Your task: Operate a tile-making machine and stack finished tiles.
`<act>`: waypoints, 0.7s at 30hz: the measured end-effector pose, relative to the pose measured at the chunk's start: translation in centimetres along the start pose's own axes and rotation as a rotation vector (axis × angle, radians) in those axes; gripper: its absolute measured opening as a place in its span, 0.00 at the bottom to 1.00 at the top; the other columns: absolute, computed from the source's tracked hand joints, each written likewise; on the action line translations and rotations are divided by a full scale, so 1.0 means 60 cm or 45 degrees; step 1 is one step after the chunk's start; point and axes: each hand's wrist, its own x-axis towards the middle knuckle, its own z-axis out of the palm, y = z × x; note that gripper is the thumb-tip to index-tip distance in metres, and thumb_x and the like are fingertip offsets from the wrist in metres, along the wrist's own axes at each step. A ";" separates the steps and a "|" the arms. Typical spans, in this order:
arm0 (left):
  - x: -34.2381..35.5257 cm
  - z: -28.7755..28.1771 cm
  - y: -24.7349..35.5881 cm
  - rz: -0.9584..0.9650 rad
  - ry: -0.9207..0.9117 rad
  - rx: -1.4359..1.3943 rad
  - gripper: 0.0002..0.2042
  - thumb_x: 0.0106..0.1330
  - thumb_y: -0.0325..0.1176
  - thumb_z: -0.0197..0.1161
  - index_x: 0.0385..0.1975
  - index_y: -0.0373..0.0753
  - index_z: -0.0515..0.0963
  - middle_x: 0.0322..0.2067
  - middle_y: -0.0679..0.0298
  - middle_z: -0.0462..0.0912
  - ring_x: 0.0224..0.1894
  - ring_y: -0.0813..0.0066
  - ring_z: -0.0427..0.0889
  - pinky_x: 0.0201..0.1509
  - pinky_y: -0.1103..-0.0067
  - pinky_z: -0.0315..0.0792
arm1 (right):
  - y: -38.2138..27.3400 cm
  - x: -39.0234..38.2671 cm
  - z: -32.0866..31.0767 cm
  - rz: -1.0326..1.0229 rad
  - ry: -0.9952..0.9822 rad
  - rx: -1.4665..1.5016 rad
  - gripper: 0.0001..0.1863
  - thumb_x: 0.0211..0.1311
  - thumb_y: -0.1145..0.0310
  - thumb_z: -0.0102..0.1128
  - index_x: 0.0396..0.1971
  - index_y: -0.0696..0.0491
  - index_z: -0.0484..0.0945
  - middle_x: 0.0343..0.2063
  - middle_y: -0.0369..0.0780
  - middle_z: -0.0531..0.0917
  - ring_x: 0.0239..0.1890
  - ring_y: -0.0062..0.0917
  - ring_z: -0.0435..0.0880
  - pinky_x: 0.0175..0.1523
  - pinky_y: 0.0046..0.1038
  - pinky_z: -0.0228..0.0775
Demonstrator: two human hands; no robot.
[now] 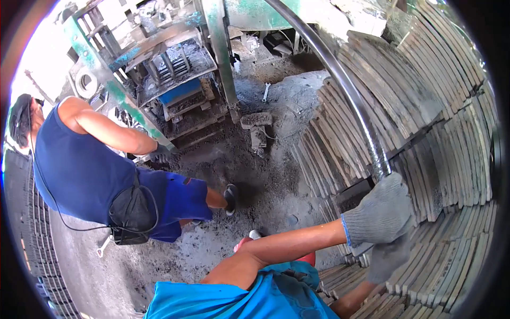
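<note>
A long, shiny metal bar (340,74) curves down from the top of the view toward my right side. My left hand (380,210), in a grey knitted glove with a blue cuff edge, is closed round the bar's lower end. Just below it is my right hand (390,260), also gloved and closed in line with the bar. The left hand hides part of the right one and the bar's tip. Close beside both hands are stacked thin boards (451,170), grey with dust.
At left a person (85,159) in blue stands with a gloved hand by a green-and-white machine frame (114,95). Dusty blocks (257,130) and a wrench (266,92) lie on the floor (265,186). Another wrench (103,246) lies behind that person. More board stacks (382,80) rise at right.
</note>
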 end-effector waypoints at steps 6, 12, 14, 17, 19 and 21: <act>-0.016 0.015 -0.013 0.045 0.076 0.073 0.13 0.50 0.43 0.58 0.18 0.40 0.79 0.20 0.59 0.74 0.27 0.59 0.70 0.41 0.64 0.61 | 0.024 0.001 -0.008 -0.089 -0.173 -0.077 0.33 0.47 0.74 0.63 0.58 0.66 0.74 0.45 0.55 0.84 0.43 0.45 0.86 0.50 0.38 0.75; 0.057 0.000 0.020 0.114 0.358 -0.044 0.14 0.50 0.42 0.58 0.17 0.36 0.79 0.20 0.54 0.73 0.27 0.55 0.71 0.47 0.60 0.65 | 0.001 0.055 -0.078 -0.060 -0.014 0.029 0.34 0.57 0.71 0.63 0.64 0.66 0.69 0.56 0.48 0.82 0.52 0.28 0.81 0.56 0.28 0.73; 0.085 -0.029 0.029 0.061 -0.067 -0.168 0.15 0.60 0.43 0.59 0.28 0.36 0.80 0.31 0.54 0.77 0.39 0.56 0.76 0.54 0.60 0.66 | -0.007 0.077 -0.116 -0.076 -0.017 0.132 0.34 0.58 0.71 0.62 0.65 0.65 0.68 0.57 0.48 0.81 0.53 0.27 0.80 0.56 0.28 0.73; 0.064 0.084 0.022 0.131 0.608 -0.554 0.17 0.66 0.42 0.62 0.45 0.34 0.77 0.47 0.51 0.76 0.54 0.57 0.74 0.72 0.59 0.58 | -0.003 0.092 -0.142 -0.057 -0.024 0.134 0.34 0.60 0.71 0.60 0.67 0.64 0.67 0.59 0.48 0.79 0.56 0.26 0.79 0.57 0.28 0.72; 0.093 0.035 0.030 0.075 -0.194 -0.300 0.24 0.68 0.41 0.64 0.58 0.34 0.70 0.58 0.52 0.69 0.65 0.59 0.66 0.80 0.63 0.44 | 0.006 0.083 -0.143 0.013 -0.018 -0.012 0.34 0.61 0.70 0.59 0.67 0.64 0.66 0.60 0.49 0.79 0.56 0.26 0.79 0.57 0.27 0.72; 0.100 0.124 0.048 0.112 0.885 -0.536 0.15 0.56 0.39 0.61 0.28 0.29 0.77 0.31 0.52 0.74 0.40 0.53 0.74 0.71 0.54 0.58 | 0.020 0.062 -0.130 -0.036 0.038 -0.118 0.34 0.59 0.73 0.58 0.68 0.62 0.67 0.59 0.50 0.79 0.57 0.28 0.79 0.58 0.29 0.71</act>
